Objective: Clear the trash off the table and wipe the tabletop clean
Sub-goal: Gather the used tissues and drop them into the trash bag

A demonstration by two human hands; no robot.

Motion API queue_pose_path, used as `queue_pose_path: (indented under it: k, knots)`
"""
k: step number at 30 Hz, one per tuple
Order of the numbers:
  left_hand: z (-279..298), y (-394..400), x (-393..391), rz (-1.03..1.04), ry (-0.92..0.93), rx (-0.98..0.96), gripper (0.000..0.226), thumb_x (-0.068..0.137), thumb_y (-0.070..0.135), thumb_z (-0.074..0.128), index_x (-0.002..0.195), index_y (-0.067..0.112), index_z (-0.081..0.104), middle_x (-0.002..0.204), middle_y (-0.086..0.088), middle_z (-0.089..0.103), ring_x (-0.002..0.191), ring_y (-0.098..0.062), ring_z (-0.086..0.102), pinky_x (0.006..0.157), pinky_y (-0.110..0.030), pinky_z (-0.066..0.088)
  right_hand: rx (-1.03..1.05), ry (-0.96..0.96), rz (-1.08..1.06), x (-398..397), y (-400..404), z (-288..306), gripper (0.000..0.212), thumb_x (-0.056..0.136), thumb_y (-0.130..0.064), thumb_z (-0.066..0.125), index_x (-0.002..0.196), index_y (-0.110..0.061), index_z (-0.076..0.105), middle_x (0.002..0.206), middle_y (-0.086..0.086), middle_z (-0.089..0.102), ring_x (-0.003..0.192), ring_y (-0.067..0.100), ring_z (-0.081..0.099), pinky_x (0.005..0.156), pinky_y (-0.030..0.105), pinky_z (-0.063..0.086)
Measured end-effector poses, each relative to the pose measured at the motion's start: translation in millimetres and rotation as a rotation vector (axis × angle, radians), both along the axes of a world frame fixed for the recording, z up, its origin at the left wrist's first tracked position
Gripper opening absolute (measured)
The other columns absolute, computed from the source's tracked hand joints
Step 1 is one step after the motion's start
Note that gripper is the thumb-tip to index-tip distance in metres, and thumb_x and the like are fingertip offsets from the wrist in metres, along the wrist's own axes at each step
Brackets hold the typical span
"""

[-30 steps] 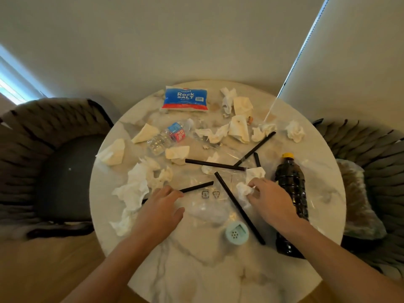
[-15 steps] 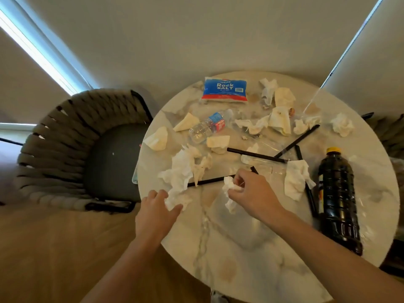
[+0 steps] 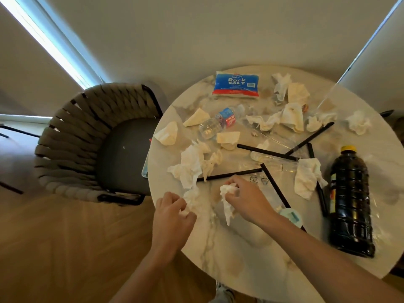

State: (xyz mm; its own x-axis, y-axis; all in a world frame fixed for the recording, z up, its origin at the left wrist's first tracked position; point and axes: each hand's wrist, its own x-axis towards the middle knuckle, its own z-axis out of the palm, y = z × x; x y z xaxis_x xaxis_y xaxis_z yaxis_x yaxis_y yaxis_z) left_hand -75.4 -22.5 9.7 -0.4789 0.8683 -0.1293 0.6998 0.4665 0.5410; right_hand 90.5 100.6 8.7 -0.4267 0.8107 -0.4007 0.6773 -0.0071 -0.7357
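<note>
Dim warm indoor light; bright daylight strip upper left; soft focus; wide-angle bending at edges.

head cam | steep downward look, tilted | near round table (image 3: 240, 254) | woven chair (image 3: 72, 136) at left

White-veined marble table (image 3: 240, 254); blue-red salt bag (image 3: 236, 84); black straws (image 3: 265, 151).

Near edge of surface (image 3: 251, 254) bare in front of me. Ahead, crumpled tissues (image 3: 192, 165) and black straws (image 3: 229, 174) block reach; dark bottle (image 3: 349, 204) closes off my right.
</note>
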Motion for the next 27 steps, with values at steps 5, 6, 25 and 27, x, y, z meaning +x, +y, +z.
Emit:
queue_pose_path:
  k: [5,6,25,27]
  knots:
    - [47.0,52.1,39.2,-0.095,-0.099,0.21,0.006,0.077,0.009,0.066,0.072,0.005,0.065,0.095,0.007,0.059,0.078,-0.009,0.056,0.06,-0.021,0.045,0.005,0.053,-0.107,15.8,15.1,23.9,0.017,0.086,-0.023,0.056,0.1,-0.013,0.062,0.084,0.004,0.063,0.074,0.021,0.062,0.068,0.041,0.053]
    - [52.7,67.1,50.2,-0.086,-0.138,0.227,0.007,0.075,0.006,0.064,0.07,0.002,0.061,0.084,0.001,0.06,0.07,-0.013,0.055,0.058,-0.027,0.045,0.026,0.05,-0.141,24.0,20.0,29.2,0.019,0.086,-0.024,0.056,0.097,-0.01,0.063,0.082,0.006,0.064,0.073,0.023,0.061,0.068,0.041,0.051]
    - [35.3,282.4,450.8,-0.573,-0.501,-0.215,0.036,0.101,0.025,0.033,0.111,0.001,0.058,0.111,-0.016,0.059,0.098,-0.029,0.054,0.087,-0.037,0.041,-0.05,-0.003,-1.165,429.8,107.2,-5.6,0.047,0.096,-0.048,0.042,0.103,-0.01,0.066,0.101,0.009,0.067,0.093,0.028,0.062,0.089,0.042,0.048]
    - [10.2,300.2,483.6,-0.65,-0.42,-0.31,0.03,0.102,0.021,0.035,0.116,0.003,0.056,0.117,-0.013,0.058,0.095,-0.023,0.055,0.086,-0.03,0.044,-0.122,-0.019,-1.237,458.5,115.0,-28.1,0.051,0.093,-0.048,0.042,0.117,-0.006,0.06,0.11,0.011,0.065,0.098,0.029,0.06,0.09,0.042,0.047]
